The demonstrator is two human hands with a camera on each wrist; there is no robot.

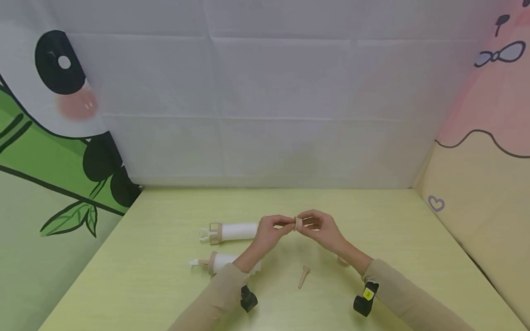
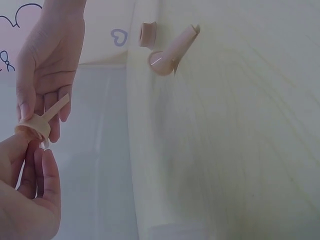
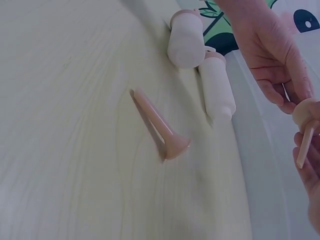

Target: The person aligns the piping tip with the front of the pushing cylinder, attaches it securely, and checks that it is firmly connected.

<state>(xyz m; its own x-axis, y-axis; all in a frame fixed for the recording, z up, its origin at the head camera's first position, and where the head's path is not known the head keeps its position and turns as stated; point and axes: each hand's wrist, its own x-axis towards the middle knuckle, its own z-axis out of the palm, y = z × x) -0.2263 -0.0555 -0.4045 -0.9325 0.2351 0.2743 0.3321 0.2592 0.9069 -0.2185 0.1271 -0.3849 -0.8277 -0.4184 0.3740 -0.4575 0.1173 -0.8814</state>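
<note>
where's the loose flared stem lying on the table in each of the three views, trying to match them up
Head: the flared stem lies low, just right of centre.
Left wrist: near the top, around the middle, flared end lower left.
Right wrist: near the centre, flared end lower right.
Shared landmark: the small part pinched between the left hand and right hand.
</note>
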